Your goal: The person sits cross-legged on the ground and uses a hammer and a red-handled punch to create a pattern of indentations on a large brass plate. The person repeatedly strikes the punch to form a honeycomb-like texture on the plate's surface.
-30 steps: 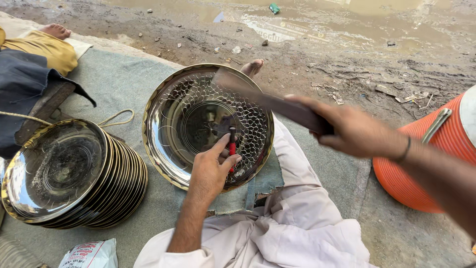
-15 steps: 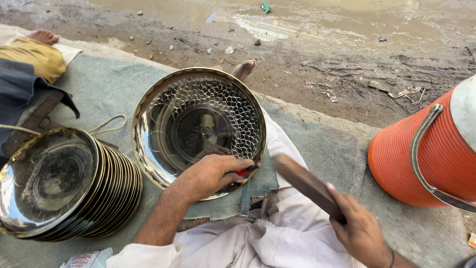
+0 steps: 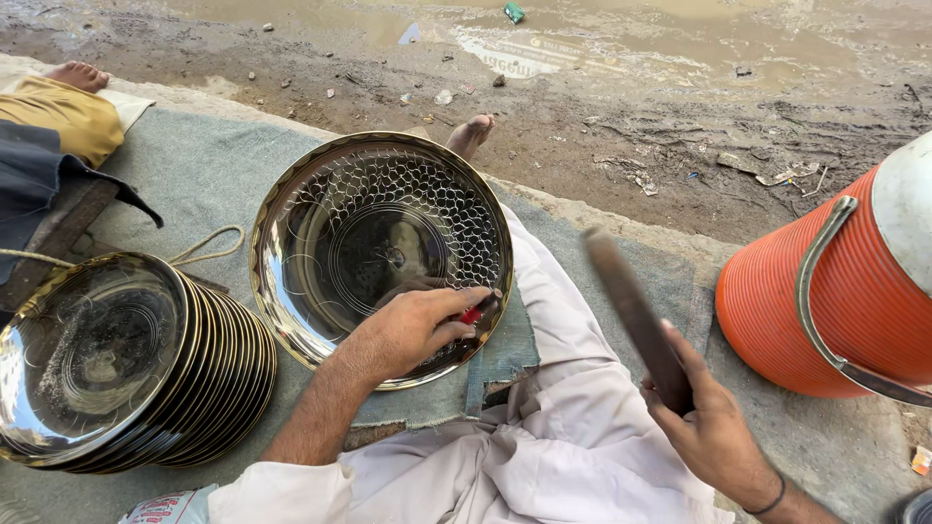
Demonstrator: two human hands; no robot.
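Observation:
A round shiny metal plate (image 3: pixel 320 243) with a punched scale-like pattern leans on my leg on a grey mat. My left hand (image 3: pixel 413 330) rests on its lower right rim, pinching a small tool with a red handle (image 3: pixel 473 313) against the metal. My right hand (image 3: pixel 709 427) is low at the right, gripping a dark flat wooden bat (image 3: pixel 631 311) that points up and away from me. The bat is clear of the plate.
A stack of several similar metal plates (image 3: pixel 116 369) lies at the left. An orange ribbed cooler (image 3: pixel 815 301) with a metal handle stands at the right. Another person's foot and yellow trouser leg (image 3: pixel 68 107) are at the far left. Muddy ground (image 3: pixel 631 107) lies beyond the mat.
My right hand swung the wooden bat down from over the plate to low at my right side. My left hand slid the red-handled tool toward the plate's lower right rim.

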